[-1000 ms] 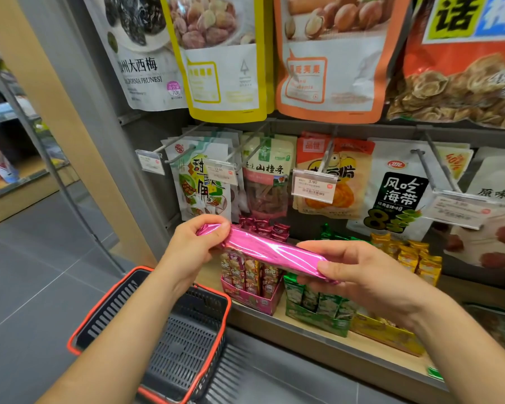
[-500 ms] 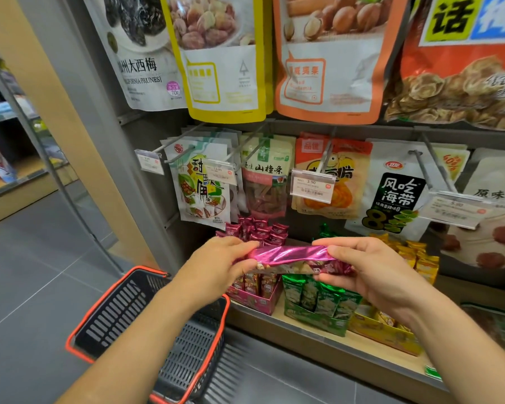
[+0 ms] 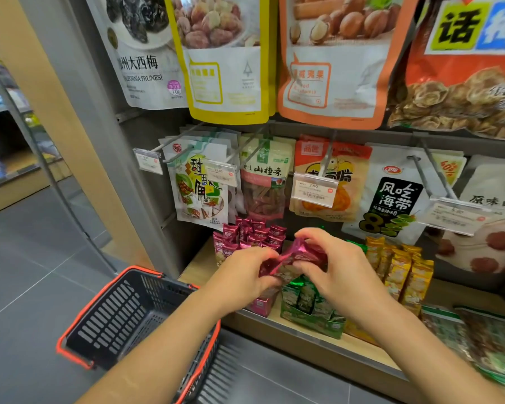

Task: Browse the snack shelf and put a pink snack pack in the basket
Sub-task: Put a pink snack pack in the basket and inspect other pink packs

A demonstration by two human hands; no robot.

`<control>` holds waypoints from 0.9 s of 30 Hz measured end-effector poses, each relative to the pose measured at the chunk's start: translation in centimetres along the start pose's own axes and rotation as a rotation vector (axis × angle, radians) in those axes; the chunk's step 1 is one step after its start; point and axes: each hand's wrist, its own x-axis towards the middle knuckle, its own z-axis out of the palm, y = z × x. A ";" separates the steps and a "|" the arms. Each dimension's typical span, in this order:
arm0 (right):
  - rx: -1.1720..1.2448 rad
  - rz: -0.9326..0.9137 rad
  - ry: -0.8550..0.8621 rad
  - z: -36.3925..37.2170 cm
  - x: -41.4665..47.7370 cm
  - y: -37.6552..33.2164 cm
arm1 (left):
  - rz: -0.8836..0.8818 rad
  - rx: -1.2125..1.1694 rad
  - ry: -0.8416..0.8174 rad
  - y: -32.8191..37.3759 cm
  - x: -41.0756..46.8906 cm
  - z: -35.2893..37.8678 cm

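Low left, under the left forearm: basket [image 3: 120,313], dark mesh with an orange rim, no pink pack visible inside. Left hand [image 3: 242,275] pinches the left end of the pink snack pack [image 3: 292,256], grip closed on the foil. Pack is now bunched and bent between the 2 hands, just above the pink box [image 3: 251,231] of matching packs on the shelf [image 3: 196,269]. 1 s ago it was stretched full length with the hands well apart; since then the hands have come close together and dropped toward the shelf. Right hand [image 3: 341,275] pinches the other end, fingers curled on it. Green packs [image 3: 309,304] and yellow packs [image 3: 400,266] sit further right, untouched. Judgement: pack chosen and being checked, still over the shelf, not over the basket; moving it left and down and releasing it remain.
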 end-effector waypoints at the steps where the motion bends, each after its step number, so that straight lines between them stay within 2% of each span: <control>1: -0.025 0.008 0.005 0.4 0.3 -0.2 | 0.000 0.024 -0.012 -0.4 0.4 0.1; 5: -0.155 0.007 -0.002 2.3 2.7 -0.3 | -0.041 0.083 0.002 -2.8 1.6 -0.2; 11: -0.233 0.041 -0.067 5.4 5.9 0.8 | -0.174 0.117 0.196 -6.9 3.2 0.2; 15: -0.302 0.053 -0.121 7.8 6.6 1.6 | -0.134 0.233 0.120 -8.0 3.8 1.7; 20: -0.320 0.008 -0.086 10.0 7.7 1.4 | -0.150 0.443 0.115 -9.0 4.0 2.6; 27: -0.287 0.029 -0.039 11.0 8.3 1.5 | -0.098 0.516 0.043 -10.1 4.3 3.2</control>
